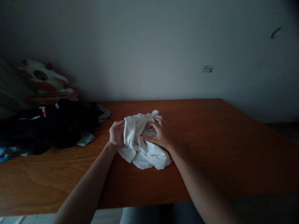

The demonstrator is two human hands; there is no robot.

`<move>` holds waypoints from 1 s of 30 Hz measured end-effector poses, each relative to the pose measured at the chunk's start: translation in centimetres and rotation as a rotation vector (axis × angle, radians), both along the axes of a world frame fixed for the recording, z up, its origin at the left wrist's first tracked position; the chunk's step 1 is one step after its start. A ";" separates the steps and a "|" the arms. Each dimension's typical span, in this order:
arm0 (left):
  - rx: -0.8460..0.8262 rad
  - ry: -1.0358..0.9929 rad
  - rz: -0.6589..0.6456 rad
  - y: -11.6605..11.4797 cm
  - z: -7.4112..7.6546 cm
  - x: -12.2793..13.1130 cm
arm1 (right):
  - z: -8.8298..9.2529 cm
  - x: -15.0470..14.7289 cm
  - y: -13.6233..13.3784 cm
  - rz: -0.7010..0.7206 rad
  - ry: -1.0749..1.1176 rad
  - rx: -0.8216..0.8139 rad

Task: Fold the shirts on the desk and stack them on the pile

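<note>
A crumpled white garment lies bunched on the brown wooden table, in front of me; its exact kind is not clear. At its left side my left hand grips the folded edge, and the cloth hides most of those fingers. My right hand is on the upper right part of the bundle. Its thumb points left across the folds, while the other fingers curl into the cloth near the top.
Dark clothes are heaped on the table's left side. Behind them a white plush toy sits on a stack of flat things. A pale wall bounds the table's far edge and carries a small label.
</note>
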State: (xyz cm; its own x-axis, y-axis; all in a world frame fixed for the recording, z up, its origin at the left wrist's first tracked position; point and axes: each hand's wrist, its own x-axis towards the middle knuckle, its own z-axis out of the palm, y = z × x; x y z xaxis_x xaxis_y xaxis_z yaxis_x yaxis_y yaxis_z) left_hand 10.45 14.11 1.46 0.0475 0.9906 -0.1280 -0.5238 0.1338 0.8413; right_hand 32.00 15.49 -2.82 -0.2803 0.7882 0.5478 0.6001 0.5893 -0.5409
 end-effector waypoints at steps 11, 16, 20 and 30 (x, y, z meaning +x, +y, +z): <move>0.036 0.239 -0.193 -0.5 -0.4 1.8 | 1.1 -0.3 -0.2 0.050 0.173 0.026; 0.124 0.319 -0.228 -1.0 -0.3 1.8 | 1.4 -1.5 -1.5 0.061 0.005 0.020; 0.209 0.492 -0.080 -0.5 -0.5 1.5 | 1.0 -1.8 -1.2 0.145 0.087 -0.009; 0.230 0.352 0.190 0.3 0.5 0.4 | 1.9 -1.3 -1.0 0.251 0.494 -0.231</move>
